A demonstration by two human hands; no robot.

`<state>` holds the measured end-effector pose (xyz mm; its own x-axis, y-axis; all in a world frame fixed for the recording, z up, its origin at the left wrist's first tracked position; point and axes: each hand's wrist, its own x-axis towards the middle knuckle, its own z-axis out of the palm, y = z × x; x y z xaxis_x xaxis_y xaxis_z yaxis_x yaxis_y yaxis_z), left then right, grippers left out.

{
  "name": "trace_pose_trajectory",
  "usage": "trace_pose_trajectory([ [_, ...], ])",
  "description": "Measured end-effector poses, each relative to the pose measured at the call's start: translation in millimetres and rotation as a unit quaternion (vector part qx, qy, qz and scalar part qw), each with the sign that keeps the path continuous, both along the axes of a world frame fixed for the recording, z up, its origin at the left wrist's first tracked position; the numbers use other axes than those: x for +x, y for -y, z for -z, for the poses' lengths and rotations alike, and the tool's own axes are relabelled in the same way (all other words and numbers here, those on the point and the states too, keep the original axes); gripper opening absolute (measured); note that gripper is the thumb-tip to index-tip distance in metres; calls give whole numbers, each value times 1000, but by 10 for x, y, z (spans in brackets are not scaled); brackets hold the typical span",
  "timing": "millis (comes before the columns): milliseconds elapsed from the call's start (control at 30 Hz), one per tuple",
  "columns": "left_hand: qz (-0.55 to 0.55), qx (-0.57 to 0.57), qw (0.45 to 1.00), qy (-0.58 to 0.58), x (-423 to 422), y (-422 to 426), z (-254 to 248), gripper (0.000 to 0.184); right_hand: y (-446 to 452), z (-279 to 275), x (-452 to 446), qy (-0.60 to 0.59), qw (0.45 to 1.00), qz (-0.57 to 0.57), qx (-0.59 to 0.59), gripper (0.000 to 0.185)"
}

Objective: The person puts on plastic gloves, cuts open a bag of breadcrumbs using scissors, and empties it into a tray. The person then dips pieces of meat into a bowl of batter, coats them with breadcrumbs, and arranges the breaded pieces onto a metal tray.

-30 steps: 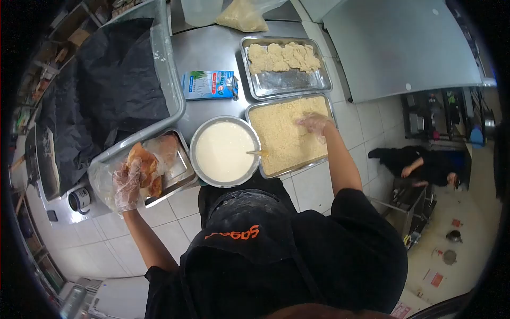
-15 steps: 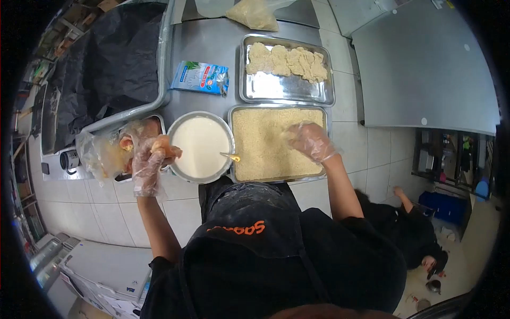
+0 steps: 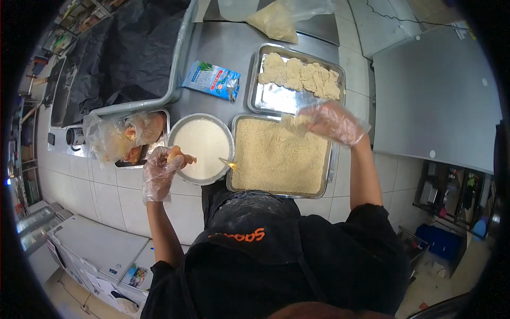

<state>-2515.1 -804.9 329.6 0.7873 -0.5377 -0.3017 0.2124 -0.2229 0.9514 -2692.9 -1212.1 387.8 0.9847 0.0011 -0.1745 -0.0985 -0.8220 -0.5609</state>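
Note:
My left hand, in a clear plastic glove, is closed on a raw meat piece at the left rim of the bowl of white batter. Gloved too, my right hand is over the far edge of the crumb tray, its fingers blurred, with crumbs at the fingertips; whether it grips anything is unclear. Behind it, a metal tray bears several crumb-coated pieces. More raw meat and a plastic bag lie in the left tray. A utensil tip sticks out over the bowl's right rim.
A blue packet lies on the metal table behind the bowl. Farther back is a bag of crumbs. A large grey tub with black plastic stands at the left, a black cup near its front.
My left hand has brought the meat piece from the left tray to the bowl. My right hand has moved up from the crumbs to the tray's far edge. The other person is out of view.

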Motion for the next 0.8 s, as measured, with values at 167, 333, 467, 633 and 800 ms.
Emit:
trace_pose_trajectory([
  [167, 13, 128, 986, 101, 13, -120, 119, 25, 296, 427, 543, 44, 998, -4, 43, 34],
  [333, 6, 65, 996, 60, -14, -52, 124, 36, 463, 885, 1112, -29, 998, -44, -14, 42],
  [467, 68, 171, 977, 110, 32, 30, -22, 44, 682, 1399, 1525, -98, 992, -54, 60, 48],
  [633, 117, 274, 943, 150, 88, 155, -156, 33, 726, 1614, 1597, -101, 985, 17, -140, 47],
  [800, 104, 302, 925, 206, 196, 162, -208, 28, 144, 1563, 1155, 56, 993, 71, -81, 36],
])
